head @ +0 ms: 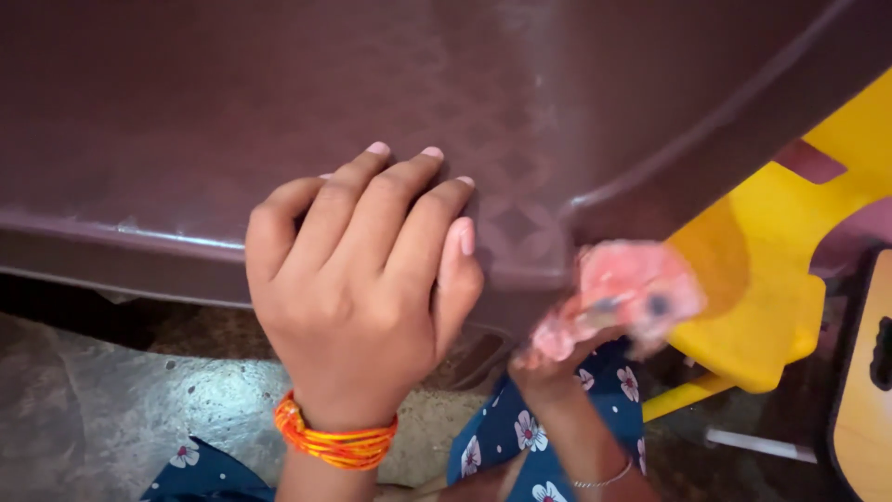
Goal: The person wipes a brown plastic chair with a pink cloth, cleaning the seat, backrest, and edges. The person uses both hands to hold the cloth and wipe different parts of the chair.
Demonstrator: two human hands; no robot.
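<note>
Dark maroon plastic fills the far half of the view: a broad moulded surface [279, 84] with a faint woven pattern and a rounded rim running left to right, curving away at its right corner. Below it lies mottled grey stone floor [111, 409]. The left hand [358, 288], wearing an orange thread band [334, 442] at the wrist, rests fingers-spread and flat over the near rim, gripping nothing. The right hand [557, 358] is lower and to the right, closed on a pink cloth [627, 293], blurred, which sits just beside the rim's corner, so this hand is nearer that corner. Right of the cloth stands a yellow plastic stool [771, 279], leaving little open room there; leftward along the rim is free.
</note>
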